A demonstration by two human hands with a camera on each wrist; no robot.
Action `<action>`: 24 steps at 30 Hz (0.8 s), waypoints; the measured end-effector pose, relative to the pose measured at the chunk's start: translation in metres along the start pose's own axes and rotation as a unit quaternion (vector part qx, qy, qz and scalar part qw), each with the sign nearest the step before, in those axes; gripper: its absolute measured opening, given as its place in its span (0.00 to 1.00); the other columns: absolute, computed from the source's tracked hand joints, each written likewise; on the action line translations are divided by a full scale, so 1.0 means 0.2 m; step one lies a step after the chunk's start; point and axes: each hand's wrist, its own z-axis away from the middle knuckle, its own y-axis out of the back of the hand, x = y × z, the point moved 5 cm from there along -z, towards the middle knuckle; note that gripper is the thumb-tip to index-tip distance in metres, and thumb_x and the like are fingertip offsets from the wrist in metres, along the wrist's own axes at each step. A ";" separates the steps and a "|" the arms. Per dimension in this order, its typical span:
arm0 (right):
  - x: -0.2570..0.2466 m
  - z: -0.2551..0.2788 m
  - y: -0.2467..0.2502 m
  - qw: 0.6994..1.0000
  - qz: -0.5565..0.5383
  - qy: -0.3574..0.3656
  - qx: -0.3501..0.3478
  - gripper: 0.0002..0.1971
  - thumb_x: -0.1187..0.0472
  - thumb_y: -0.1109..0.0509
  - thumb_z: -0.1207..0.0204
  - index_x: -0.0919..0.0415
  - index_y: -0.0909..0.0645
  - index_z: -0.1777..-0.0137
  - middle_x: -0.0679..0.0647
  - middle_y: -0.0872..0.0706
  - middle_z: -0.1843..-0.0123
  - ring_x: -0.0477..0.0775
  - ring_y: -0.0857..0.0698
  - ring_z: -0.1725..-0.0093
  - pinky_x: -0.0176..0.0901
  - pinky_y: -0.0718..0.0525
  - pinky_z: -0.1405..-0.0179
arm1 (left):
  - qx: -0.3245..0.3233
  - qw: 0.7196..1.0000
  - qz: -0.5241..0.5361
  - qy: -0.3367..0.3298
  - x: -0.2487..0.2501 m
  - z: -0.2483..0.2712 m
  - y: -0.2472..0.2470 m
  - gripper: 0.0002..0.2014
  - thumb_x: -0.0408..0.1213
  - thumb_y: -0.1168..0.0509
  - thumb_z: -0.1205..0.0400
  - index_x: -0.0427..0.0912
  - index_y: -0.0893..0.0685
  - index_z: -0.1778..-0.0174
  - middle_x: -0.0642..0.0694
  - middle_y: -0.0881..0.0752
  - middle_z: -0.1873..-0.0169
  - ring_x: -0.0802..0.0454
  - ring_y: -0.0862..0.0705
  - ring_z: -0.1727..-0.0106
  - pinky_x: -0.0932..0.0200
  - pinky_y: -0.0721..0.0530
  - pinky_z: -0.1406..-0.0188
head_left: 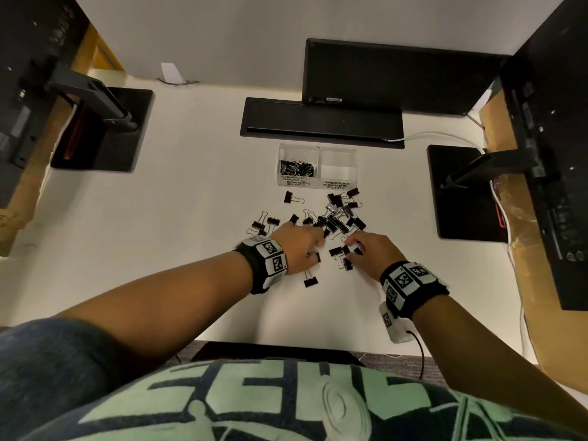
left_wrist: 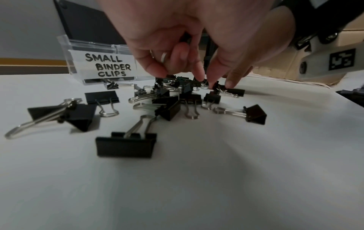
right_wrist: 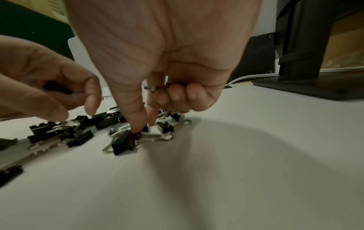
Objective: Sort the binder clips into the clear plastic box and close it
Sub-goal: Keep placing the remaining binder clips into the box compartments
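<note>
1. Black binder clips (head_left: 331, 218) lie scattered on the desk (head_left: 178, 218), in a loose pile just in front of the box (head_left: 317, 165). Both hands are at the pile's near edge.
2. Clear plastic box sits past the pile and is open on top, with two compartments. The left one, labelled SMALL BINDER CLIPS (left_wrist: 107, 66), holds a heap of small clips (head_left: 297, 168). The right one, labelled MEDIUM BINDER CLIPS (head_left: 335, 185), shows no clips.
3. Strays: one clip (head_left: 290, 197) sits alone between box and pile, one (head_left: 310, 280) lies near the left wrist, and a few lie left of the pile (head_left: 264, 222).
4. Left hand (head_left: 297, 246) is palm down over the pile. Its fingers are curled with the tips down among the clips. The left wrist view shows wire loops tucked inside the curled fingers (left_wrist: 165, 56), so it holds clips already.
5. Right hand (head_left: 370, 249) is at the pile's near right side. Thumb (right_wrist: 133, 121) and index pinch down on a small clip (right_wrist: 124, 142) that lies on the desk. The other fingers (right_wrist: 177, 95) are curled in against the palm with a clip (right_wrist: 157, 88) held under them.
6. Each wrist wears a black band with marker tags (head_left: 270, 259) (head_left: 407, 281).
7. Around: black tray (head_left: 321, 122) behind the box, monitor (head_left: 388, 74) beyond it, black stand bases at left (head_left: 105, 132) and right (head_left: 461, 192), and a white cable (head_left: 429, 135) at right.
</note>
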 end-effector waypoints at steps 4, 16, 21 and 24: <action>-0.01 -0.02 -0.02 1.000 0.017 -0.002 -0.004 0.03 0.60 0.31 0.25 0.51 0.20 0.54 0.40 0.27 0.69 0.52 0.22 0.62 0.41 0.25 0.62 | -0.009 0.999 -0.041 -0.009 0.02 -0.01 -0.02 0.18 0.45 0.38 0.19 0.43 0.25 0.34 0.43 0.20 0.38 0.42 0.17 0.45 0.52 0.22 0.43; -0.06 0.00 -0.07 1.000 0.008 -0.020 -0.015 0.09 0.54 0.29 0.25 0.55 0.24 0.50 0.48 0.22 0.61 0.53 0.20 0.59 0.43 0.22 0.60 | 0.003 0.998 -0.064 -0.008 0.04 -0.01 -0.05 0.18 0.46 0.40 0.18 0.37 0.25 0.39 0.39 0.19 0.43 0.40 0.17 0.48 0.51 0.23 0.46; -0.06 -0.01 -0.06 0.994 -0.097 -0.046 -0.006 0.10 0.56 0.26 0.27 0.54 0.26 0.62 0.44 0.25 0.66 0.49 0.23 0.63 0.34 0.30 0.70 | 0.087 0.979 0.160 0.095 -0.02 -0.02 0.13 0.12 0.44 0.38 0.19 0.39 0.24 0.49 0.43 0.19 0.53 0.49 0.20 0.61 0.55 0.20 0.62; -0.06 -0.03 -0.02 0.982 -0.174 -0.073 -0.018 0.09 0.55 0.26 0.27 0.58 0.22 0.61 0.47 0.23 0.66 0.46 0.24 0.67 0.36 0.28 0.69 | 0.151 0.947 0.244 0.143 -0.10 -0.09 0.30 0.08 0.43 0.38 0.19 0.41 0.25 0.53 0.51 0.25 0.65 0.57 0.28 0.70 0.64 0.28 0.71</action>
